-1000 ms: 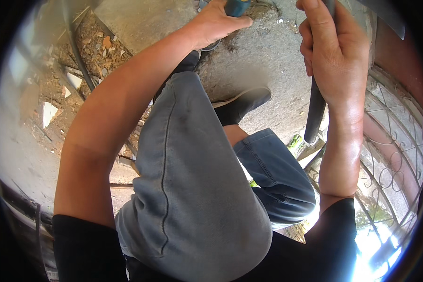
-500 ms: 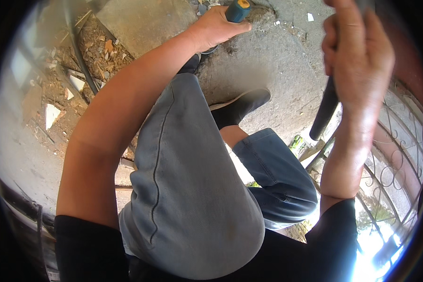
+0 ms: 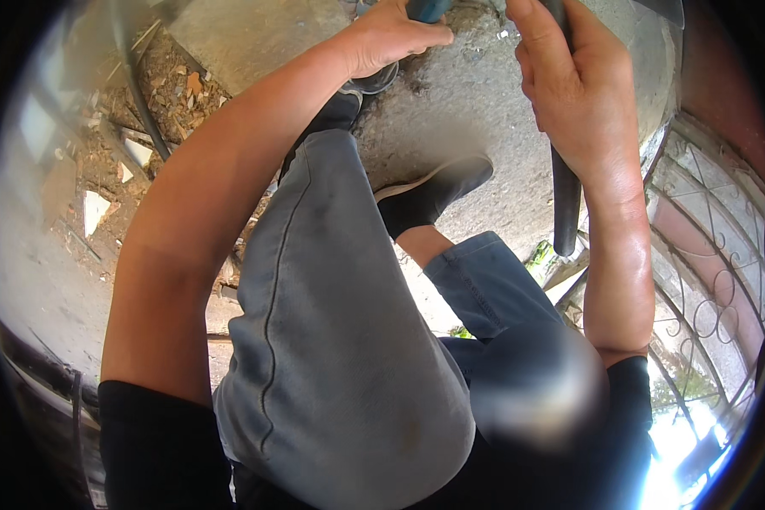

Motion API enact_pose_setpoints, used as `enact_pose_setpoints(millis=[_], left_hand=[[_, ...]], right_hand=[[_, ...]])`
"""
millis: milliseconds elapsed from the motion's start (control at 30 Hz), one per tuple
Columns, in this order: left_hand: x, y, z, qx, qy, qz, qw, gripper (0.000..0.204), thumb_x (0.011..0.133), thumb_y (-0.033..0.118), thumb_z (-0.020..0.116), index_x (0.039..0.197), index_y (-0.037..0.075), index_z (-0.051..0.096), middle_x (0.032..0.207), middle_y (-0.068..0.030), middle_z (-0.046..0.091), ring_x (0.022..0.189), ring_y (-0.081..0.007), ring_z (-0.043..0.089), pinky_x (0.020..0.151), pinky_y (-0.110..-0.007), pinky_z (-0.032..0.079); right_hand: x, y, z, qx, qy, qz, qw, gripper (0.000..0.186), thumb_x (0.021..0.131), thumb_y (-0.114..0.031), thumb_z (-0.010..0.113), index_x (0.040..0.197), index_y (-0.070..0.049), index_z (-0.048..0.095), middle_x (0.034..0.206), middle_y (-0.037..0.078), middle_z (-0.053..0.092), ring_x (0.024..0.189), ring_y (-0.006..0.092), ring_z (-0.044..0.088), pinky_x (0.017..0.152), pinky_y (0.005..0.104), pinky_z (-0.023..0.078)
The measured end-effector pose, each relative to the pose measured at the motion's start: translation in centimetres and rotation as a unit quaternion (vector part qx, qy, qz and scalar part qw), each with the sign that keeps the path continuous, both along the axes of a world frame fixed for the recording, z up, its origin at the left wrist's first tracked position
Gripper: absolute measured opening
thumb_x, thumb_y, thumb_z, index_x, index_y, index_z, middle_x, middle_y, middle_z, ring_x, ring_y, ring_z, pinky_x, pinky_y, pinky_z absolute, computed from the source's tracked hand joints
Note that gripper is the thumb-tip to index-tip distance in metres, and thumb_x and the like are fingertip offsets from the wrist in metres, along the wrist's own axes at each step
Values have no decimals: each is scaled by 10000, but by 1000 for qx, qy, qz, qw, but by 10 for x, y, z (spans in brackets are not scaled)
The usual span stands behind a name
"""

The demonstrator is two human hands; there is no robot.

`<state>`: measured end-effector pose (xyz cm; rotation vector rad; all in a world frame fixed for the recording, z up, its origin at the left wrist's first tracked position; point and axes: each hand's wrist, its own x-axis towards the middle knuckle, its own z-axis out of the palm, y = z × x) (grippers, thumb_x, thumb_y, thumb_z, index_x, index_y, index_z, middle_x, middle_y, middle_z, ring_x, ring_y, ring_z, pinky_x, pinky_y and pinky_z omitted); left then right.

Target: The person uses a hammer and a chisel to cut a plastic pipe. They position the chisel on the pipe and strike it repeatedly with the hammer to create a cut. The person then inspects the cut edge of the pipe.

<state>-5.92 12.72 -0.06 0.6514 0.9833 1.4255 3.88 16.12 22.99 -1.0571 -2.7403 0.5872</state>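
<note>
My left hand (image 3: pixel 391 38) is closed around the teal handle (image 3: pixel 427 8) of an upright hand tool near the top edge. The tool's lower end is hidden, so I cannot tell its exact kind. My right hand (image 3: pixel 580 93) grips a long dark tool handle (image 3: pixel 565 208) that tapers to a rounded end below the fist. It looks like a hammer, but its head does not clearly show. The right hand is raised to the right of the left hand, apart from the teal handle. Rough concrete (image 3: pixel 518 144) lies beneath both.
Dark shoes (image 3: pixel 442 191) rest on the concrete between my hands and my grey trouser legs (image 3: pixel 348 323). Leftward lie rubble, white shards (image 3: pixel 96 210) and a dark hose (image 3: pixel 142 106). A scrolled metal grille (image 3: pixel 714 289) stands at the right. A blurred patch covers one knee.
My right hand has swung left with the dark handle, closer to the left hand, and the handle now hangs more upright. My left hand and the teal handle sit slightly higher in view.
</note>
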Motion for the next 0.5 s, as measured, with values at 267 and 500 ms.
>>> enact_pose_setpoints(millis=[267, 500], left_hand=[[-5, -8, -16, 22, -94, 48, 994, 118, 894, 105, 719, 863, 86, 606, 635, 50, 467, 603, -66, 428, 586, -251, 343], [-1, -9, -6, 1, -138, 70, 988, 115, 889, 98, 723, 863, 85, 612, 630, 50, 473, 608, -66, 441, 583, -247, 344]], right_hand=[[-18, 4, 3, -59, 30, -33, 997, 295, 1009, -207, 623, 825, 21, 593, 605, 39, 535, 564, 114, 463, 506, 314, 375], [-26, -1, -8, 14, 13, 18, 1000, 288, 1005, -195, 620, 843, 43, 620, 624, 45, 565, 590, 116, 479, 528, 323, 394]])
